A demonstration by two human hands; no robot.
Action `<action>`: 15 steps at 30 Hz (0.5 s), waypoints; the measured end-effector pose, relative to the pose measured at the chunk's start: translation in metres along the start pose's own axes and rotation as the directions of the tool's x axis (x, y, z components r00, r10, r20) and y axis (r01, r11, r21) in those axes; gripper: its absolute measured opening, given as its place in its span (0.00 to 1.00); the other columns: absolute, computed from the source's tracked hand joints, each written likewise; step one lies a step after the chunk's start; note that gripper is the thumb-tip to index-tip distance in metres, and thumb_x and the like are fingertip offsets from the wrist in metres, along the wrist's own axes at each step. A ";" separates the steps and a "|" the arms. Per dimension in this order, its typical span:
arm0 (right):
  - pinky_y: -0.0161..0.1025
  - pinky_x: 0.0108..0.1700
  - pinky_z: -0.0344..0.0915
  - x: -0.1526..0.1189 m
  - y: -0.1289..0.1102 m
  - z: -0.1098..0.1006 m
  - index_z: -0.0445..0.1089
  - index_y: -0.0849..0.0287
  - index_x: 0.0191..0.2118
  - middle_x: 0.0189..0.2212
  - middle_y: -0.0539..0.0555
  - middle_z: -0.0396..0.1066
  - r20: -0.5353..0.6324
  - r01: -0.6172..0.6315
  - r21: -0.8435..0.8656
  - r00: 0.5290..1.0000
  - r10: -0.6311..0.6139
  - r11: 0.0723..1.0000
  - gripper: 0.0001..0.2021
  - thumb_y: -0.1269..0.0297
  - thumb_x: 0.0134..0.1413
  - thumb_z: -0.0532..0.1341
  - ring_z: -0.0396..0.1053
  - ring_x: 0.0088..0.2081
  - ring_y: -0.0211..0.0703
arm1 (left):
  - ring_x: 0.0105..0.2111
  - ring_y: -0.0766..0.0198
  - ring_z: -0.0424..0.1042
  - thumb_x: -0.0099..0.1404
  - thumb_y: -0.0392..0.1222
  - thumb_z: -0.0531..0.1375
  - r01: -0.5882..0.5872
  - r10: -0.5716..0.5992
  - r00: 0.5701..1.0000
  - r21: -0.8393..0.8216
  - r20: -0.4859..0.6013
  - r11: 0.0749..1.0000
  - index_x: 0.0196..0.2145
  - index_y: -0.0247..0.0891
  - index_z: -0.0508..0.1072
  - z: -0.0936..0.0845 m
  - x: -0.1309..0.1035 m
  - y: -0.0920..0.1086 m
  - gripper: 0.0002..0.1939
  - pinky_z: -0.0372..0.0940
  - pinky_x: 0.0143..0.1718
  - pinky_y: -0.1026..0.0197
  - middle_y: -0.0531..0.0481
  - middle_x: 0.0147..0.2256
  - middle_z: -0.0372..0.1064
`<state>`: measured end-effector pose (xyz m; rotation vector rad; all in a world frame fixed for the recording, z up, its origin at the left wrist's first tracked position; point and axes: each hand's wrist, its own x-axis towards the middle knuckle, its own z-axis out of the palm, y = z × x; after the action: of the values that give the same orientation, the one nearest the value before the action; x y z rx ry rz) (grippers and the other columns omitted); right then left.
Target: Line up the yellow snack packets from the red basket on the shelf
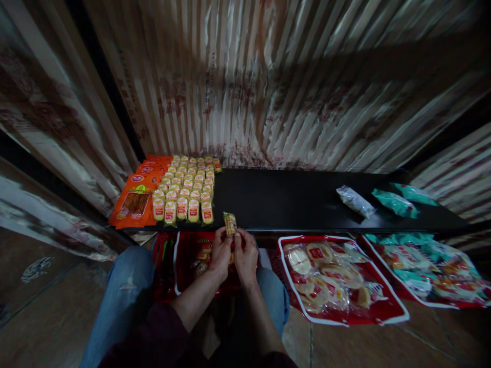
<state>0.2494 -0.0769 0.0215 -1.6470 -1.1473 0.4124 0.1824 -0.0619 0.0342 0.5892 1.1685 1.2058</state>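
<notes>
Between my two hands is a small yellow wrapped snack cake (230,224), held near the front edge of the black shelf (268,199). My left hand (221,251) pinches its lower left side. The fingers of my right hand (245,251) close on its lower right side. To the left on the shelf, rows of similar wrapped snack cakes (182,207) with red-and-white labels lie packed together. Below my hands, a red basket (177,263) between my knees holds a few more yellow packets, partly hidden by my arms.
Orange snack bags (134,199) overlap at the shelf's left end. A white packet (356,201) and teal packets (395,202) lie on the right. Beneath stand a red basket of round wrapped pastries (330,271) and another of teal-and-red packets (433,268). Creased striped sheeting (238,92) hangs behind.
</notes>
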 end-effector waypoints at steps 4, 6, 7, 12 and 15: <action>0.49 0.51 0.63 0.004 -0.004 -0.003 0.71 0.60 0.44 0.42 0.61 0.74 0.098 -0.118 0.037 0.989 0.114 0.992 0.21 0.49 0.57 0.51 0.70 0.44 0.50 | 0.43 0.62 0.70 0.60 0.35 0.55 -0.071 0.069 0.997 0.109 0.018 0.992 0.41 0.41 0.71 0.002 0.000 0.003 0.11 0.61 0.49 0.60 0.47 0.42 0.72; 0.48 0.51 0.64 0.008 -0.007 -0.005 0.71 0.59 0.46 0.44 0.60 0.74 0.145 -0.198 0.089 0.972 0.184 0.976 0.22 0.48 0.57 0.52 0.71 0.46 0.50 | 0.48 0.60 0.68 0.61 0.36 0.54 -0.110 0.105 0.994 0.156 0.042 0.982 0.44 0.41 0.71 0.002 0.002 0.003 0.13 0.59 0.53 0.57 0.45 0.47 0.70; 0.47 0.50 0.64 0.009 -0.008 -0.006 0.71 0.58 0.46 0.44 0.59 0.74 0.164 -0.237 0.127 0.963 0.215 0.963 0.22 0.48 0.56 0.53 0.71 0.46 0.49 | 0.50 0.60 0.67 0.61 0.36 0.55 -0.128 0.122 0.991 0.176 0.047 0.976 0.45 0.41 0.71 0.002 0.003 0.002 0.14 0.57 0.54 0.57 0.45 0.49 0.69; 0.43 0.46 0.69 0.023 -0.007 -0.002 0.72 0.56 0.43 0.41 0.56 0.76 0.237 -0.344 0.324 0.931 0.277 0.881 0.19 0.49 0.51 0.60 0.73 0.43 0.48 | 0.50 0.59 0.65 0.55 0.29 0.57 -0.236 0.233 0.972 0.261 0.041 0.936 0.42 0.43 0.74 0.008 0.011 0.001 0.18 0.56 0.57 0.57 0.45 0.48 0.67; 0.44 0.48 0.68 0.033 0.003 0.003 0.72 0.58 0.42 0.41 0.56 0.76 0.211 -0.316 0.372 0.944 0.252 0.873 0.18 0.51 0.49 0.62 0.73 0.43 0.47 | 0.49 0.59 0.66 0.51 0.24 0.56 -0.280 0.270 0.960 0.273 0.073 0.920 0.42 0.43 0.75 0.015 0.017 0.005 0.23 0.57 0.57 0.57 0.45 0.47 0.67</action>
<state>0.2650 -0.0478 0.0259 -1.4335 -0.8550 0.9219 0.1930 -0.0415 0.0373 1.0132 1.2680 1.2672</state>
